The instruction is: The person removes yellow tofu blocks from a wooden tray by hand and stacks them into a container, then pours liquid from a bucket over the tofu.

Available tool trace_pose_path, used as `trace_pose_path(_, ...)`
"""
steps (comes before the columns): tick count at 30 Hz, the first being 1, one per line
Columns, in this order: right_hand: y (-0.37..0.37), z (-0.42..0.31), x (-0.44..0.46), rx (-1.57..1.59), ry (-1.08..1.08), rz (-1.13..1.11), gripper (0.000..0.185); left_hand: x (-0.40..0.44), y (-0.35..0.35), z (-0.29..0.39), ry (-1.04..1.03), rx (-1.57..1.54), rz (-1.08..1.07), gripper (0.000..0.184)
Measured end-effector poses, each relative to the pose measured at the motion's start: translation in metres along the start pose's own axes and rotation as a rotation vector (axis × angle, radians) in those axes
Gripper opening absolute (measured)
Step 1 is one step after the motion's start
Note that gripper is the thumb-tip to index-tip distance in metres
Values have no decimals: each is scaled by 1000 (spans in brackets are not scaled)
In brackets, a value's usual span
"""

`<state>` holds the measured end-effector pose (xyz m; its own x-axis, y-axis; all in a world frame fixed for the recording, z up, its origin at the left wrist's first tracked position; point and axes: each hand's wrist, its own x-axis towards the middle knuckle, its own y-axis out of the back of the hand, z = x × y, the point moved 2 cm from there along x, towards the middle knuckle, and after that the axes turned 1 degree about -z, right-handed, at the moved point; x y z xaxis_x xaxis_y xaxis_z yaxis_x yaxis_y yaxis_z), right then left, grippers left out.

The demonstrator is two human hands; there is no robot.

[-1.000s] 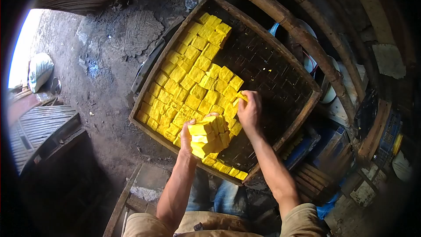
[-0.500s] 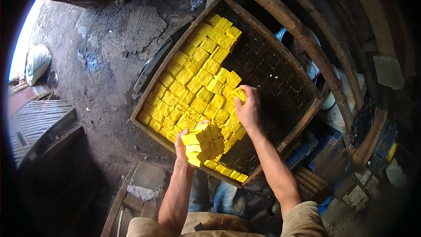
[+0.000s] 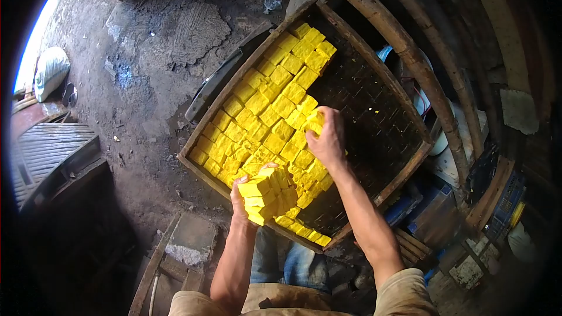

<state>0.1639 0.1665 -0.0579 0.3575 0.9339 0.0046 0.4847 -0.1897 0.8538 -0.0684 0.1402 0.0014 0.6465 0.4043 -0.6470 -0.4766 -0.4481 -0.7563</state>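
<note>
Several tofu-like yellow blocks (image 3: 269,193) are filling the left hand (image 3: 237,203); the right hand (image 3: 329,143) is pinching another block (image 3: 315,120); loose stacking is risking a spill.

The person wears a tan shirt (image 3: 287,294) with short, loose sleeves (image 3: 404,292) that end near the elbows, leaving the forearms (image 3: 369,228) bare. A small dark patch (image 3: 266,303) shows at the front of the tan cloth. Below are blue jeans (image 3: 307,266), faded to pale, whitish streaks along the legs, with darker blue between.
</note>
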Motion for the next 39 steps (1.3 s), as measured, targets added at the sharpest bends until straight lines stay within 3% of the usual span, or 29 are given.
trace_pose_path(2,15,3,10,452,-309,-153,41,-2,3,2,-4,7,-4,67)
trace_pose_path(6,13,17,27,704,-221,-82,49,-4,-1,3,-1,2,-30,66)
trace_pose_path(8,10,3,42,742,-308,-287,54,-3,-1,2,-2,-10,-33,66)
trace_pose_path(9,7,-1,48,744,-307,-282,54,-3,-1,3,-1,-1,-35,67)
trace_pose_path(11,1,-12,56,101,-221,-381,58,-7,-1,3,7,19,-33,68)
trace_pose_path(12,1,-17,54,19,-178,-383,63,-9,-1,3,13,28,-34,69)
trace_pose_path(16,-9,-32,36,24,-212,-491,72,-14,7,3,14,29,-13,72)
trace_pose_path(17,-24,-27,23,30,-108,-316,68,-14,9,3,-6,28,28,73)
trace_pose_path(19,-7,-41,23,95,-93,-334,63,-17,8,2,-26,44,31,72)
trace_pose_path(21,8,-49,26,42,-90,-179,55,-21,6,0,-12,93,-10,72)
trace_pose_path(23,11,-39,40,163,-113,-511,50,-27,25,-4,-40,63,35,70)
trace_pose_path(25,-24,-11,48,315,-10,-332,43,-34,9,-12,4,261,70,71)
trace_pose_path(26,-34,0,56,488,-114,-394,42,-34,62,4,-34,578,149,73)
trace_pose_path(27,-36,12,59,667,-204,-441,42,-35,37,-9,5,657,55,74)
trace_pose_path(29,-4,19,40,1267,-232,-296,37,-37,14,-38,89,380,-62,76)
trace_pose_path(30,22,18,21,1397,-318,-241,36,-37,21,-44,127,452,-132,80)
trace_pose_path(32,48,26,-34,1745,-412,-176,38,-38,25,-64,185,477,-137,81)
trace_pose_path(35,86,49,-159,2380,-259,311,41,-42,40,-95,226,475,-78,82)
trace_pose_path(36,101,64,-203,2623,-102,414,49,-42,52,-103,225,509,-12,81)
trace_pose_path(37,106,85,-248,2647,-127,459,50,-45,59,-113,221,542,54,80)
trace_pose_path(39,125,121,-333,2725,-291,545,51,-40,23,-167,136,1040,-34,73)
